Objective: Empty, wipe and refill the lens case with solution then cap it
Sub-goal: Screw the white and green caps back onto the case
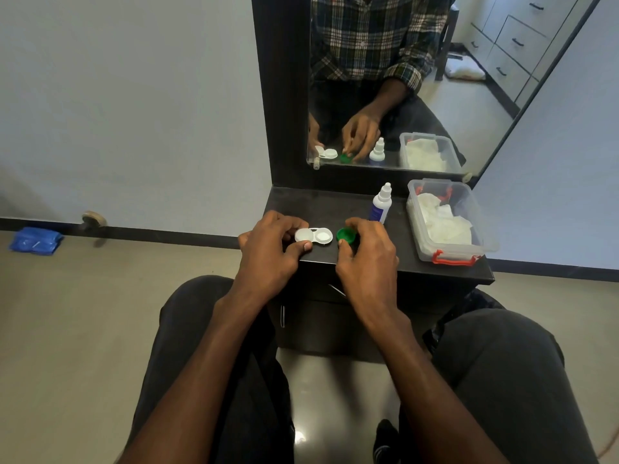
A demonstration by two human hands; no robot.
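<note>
Left hand curls round the white lens case, thumb pinching its near edge on the dark counter. Right hand pinches the green cap just beside the case. Solution bottle upright behind; tissue box further right.

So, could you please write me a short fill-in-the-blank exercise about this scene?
1. The right hand pinches a ____ cap.
2. The left hand holds the white lens ____.
3. The solution bottle stands ____ on the shelf.
4. The clear box has ____ latches.

Missing words: green; case; upright; red
</note>
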